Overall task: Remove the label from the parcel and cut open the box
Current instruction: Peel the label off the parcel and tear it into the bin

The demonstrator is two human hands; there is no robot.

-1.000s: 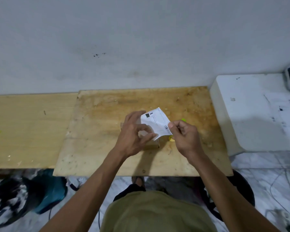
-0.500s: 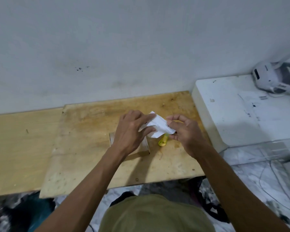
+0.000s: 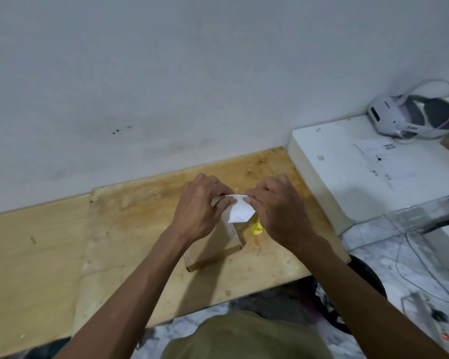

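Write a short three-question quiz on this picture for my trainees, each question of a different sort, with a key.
1. True or false: the label is still stuck flat on the box.
2. Which hands hold the label? A. left hand only B. right hand only C. both
3. Fill in: the yellow tool lies on the board, to the ____ of the box.

Key: 1 false, it is off the box, held up above it. 2 C. 3 right.

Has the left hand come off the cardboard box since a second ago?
Yes. The left hand has lifted off the cardboard box and now pinches the white label with the right hand above it.
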